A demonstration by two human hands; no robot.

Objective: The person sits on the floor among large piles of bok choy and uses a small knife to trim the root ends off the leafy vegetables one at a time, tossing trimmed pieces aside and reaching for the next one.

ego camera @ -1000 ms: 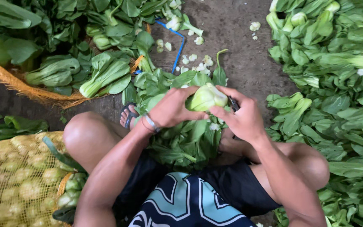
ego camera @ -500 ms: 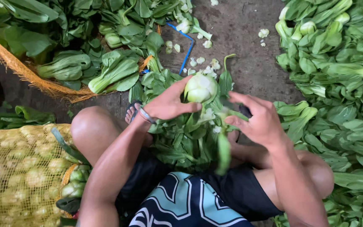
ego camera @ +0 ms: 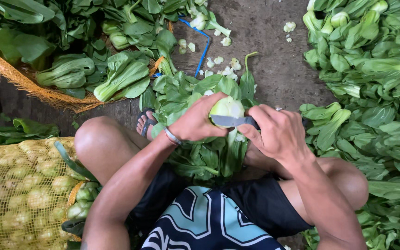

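Both hands meet over a bok choy (ego camera: 228, 107) held above the person's lap. Left hand (ego camera: 195, 121) wraps around the pale base of the bok choy, fingers curled over its top and near side, gripping it firmly; a thin bracelet (ego camera: 172, 136) sits on that wrist. Right hand (ego camera: 276, 132) is closed around the dark handle of a knife (ego camera: 232, 121), whose blade lies flat across the cut end of the bok choy, touching it.

Just below the hands, a loose heap of leaves (ego camera: 204, 155) lies between the knees on the ground, partly covering a sandalled foot (ego camera: 145, 124). Small pale trimmings (ego camera: 223, 65) are scattered on the dark floor (ego camera: 274, 60) beyond the heap, next to a blue strap (ego camera: 204, 46).

To the upper left, a woven basket (ego camera: 19, 78) holds more bok choy. On the right, a large pile of greens (ego camera: 371, 83) runs down the edge of the view. At the lower left, a yellow mesh sack (ego camera: 19, 194) full of round pale vegetables rests beside the left knee.
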